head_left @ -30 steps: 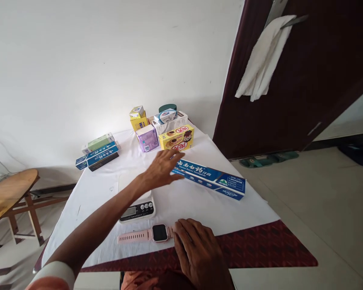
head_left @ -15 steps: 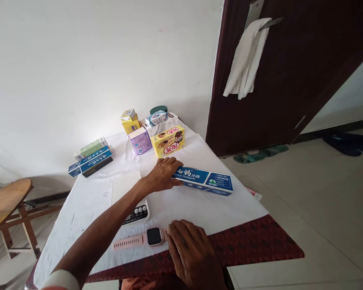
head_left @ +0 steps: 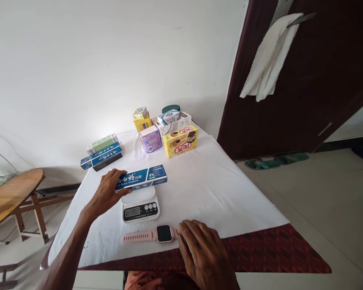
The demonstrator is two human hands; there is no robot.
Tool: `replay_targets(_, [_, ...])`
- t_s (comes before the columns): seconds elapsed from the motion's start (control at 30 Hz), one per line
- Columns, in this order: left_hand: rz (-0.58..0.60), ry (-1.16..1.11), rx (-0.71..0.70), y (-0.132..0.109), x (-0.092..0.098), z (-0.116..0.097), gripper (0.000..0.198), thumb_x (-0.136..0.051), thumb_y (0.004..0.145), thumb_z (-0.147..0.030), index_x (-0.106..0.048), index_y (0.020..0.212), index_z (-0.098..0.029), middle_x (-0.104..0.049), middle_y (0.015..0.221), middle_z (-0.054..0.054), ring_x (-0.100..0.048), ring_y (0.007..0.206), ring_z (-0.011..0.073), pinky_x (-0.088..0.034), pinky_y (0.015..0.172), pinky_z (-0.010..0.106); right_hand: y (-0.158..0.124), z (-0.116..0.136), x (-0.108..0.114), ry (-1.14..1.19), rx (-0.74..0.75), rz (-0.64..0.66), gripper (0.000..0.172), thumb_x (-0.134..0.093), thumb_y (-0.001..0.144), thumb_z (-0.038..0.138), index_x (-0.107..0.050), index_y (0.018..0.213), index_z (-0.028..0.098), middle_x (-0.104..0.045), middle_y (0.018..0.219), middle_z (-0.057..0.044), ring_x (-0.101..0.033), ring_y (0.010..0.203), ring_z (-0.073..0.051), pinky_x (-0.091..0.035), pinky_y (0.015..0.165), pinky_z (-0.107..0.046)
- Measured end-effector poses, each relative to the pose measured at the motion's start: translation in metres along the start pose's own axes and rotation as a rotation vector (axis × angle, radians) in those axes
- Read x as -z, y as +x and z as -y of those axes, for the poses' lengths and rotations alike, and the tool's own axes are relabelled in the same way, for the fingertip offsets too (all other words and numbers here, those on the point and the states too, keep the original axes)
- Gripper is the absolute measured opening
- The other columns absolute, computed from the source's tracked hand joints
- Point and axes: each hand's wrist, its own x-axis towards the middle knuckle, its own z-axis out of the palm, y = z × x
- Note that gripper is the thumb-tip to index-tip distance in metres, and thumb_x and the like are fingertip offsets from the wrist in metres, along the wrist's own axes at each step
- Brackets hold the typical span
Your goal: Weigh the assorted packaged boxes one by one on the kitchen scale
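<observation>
My left hand (head_left: 110, 188) grips the left end of a blue toothpaste box (head_left: 142, 178), thumb on the near side and fingers over the top. The box lies crosswise above the white kitchen scale (head_left: 140, 207), hiding the rear of its plate; whether they touch I cannot tell. At the front edge of the table my right hand (head_left: 201, 249) rests palm down with fingers stretched out. It covers one end of the strap of a pink smartwatch (head_left: 164, 233), which lies in front of the scale.
More toothpaste boxes (head_left: 107, 158) and a green box (head_left: 103, 143) are stacked at the back left. Towards the wall stand a yellow snack box (head_left: 180, 141), a purple packet (head_left: 151, 139) and other boxes (head_left: 169, 117). A wooden stool (head_left: 24, 189) is left of the table.
My left hand has carried the toothpaste box leftward, from the right side of the table to above the scale. My right hand stays by the watch. The view has shifted slightly.
</observation>
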Motion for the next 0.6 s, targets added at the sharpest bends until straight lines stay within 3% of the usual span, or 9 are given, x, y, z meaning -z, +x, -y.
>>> replay_targets(0.13, [0.012,-0.008,0.065,-0.018,-0.007,0.015,0.039,-0.067,0.093,-0.040,-0.055,0.128,-0.026,-0.063,0.120,0.005,-0.063,0.110,0.0266,-0.045,0.100,0.044,0.002,0.000,0.002,-0.023,0.030,0.002,0.023,-0.054,0.099,0.011,-0.068,0.116,0.011,-0.075,0.110,-0.012,-0.063,0.106,-0.028,-0.044,0.092,-0.041])
replay_targets(0.3, [0.036,-0.035,0.115,-0.019,-0.011,0.019,0.043,-0.066,0.093,-0.044,-0.056,0.131,-0.027,-0.064,0.121,0.006,-0.062,0.112,0.0273,-0.045,0.102,0.046,0.005,0.000,0.003,-0.032,0.036,0.003,0.022,-0.054,0.099,0.011,-0.067,0.116,0.012,-0.075,0.109,-0.012,-0.063,0.104,-0.027,-0.045,0.091,-0.041])
replay_targets(0.43, [0.084,-0.016,0.119,-0.019,-0.004,0.020,0.055,-0.068,0.092,-0.049,-0.051,0.142,-0.030,-0.061,0.131,0.007,-0.058,0.123,0.0296,-0.045,0.105,0.048,0.004,0.000,0.003,-0.032,0.030,0.013,0.021,-0.055,0.098,0.011,-0.068,0.116,0.011,-0.075,0.109,-0.012,-0.063,0.104,-0.028,-0.045,0.090,-0.041])
replay_targets(0.6, [0.033,0.010,0.123,-0.020,0.006,0.016,0.065,-0.068,0.091,-0.054,-0.045,0.149,-0.033,-0.055,0.142,0.008,-0.054,0.130,0.0318,-0.045,0.107,0.049,0.003,0.000,0.003,-0.035,0.026,0.009,0.022,-0.054,0.099,0.012,-0.068,0.115,0.012,-0.075,0.109,-0.011,-0.064,0.104,-0.027,-0.045,0.091,-0.041])
